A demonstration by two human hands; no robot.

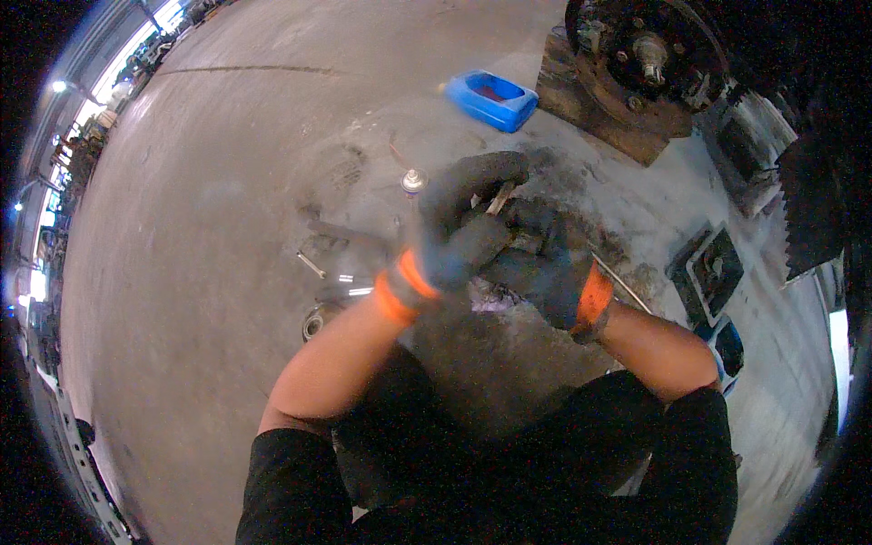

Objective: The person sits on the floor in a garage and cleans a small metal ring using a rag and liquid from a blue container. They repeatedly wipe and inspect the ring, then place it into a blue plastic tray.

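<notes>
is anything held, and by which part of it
A small metal piece seems held between left hand and right hand; which part is gripped is hidden.

can [413, 180] stands left of left hand [454, 218]; beyond, open floor [209, 227]

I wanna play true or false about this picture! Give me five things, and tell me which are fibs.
1. The left hand and right hand are close together. True.
2. Both hands are bare. False: they wear dark gloves with orange cuffs.
3. A narrow piece shows between the hands. True, but blur hides exactly what it is.
4. The blue container is in the left hand. False: the blue container sits on the floor, beyond the hands.
5. A small wrench lies to the left of the hands. True.
</notes>
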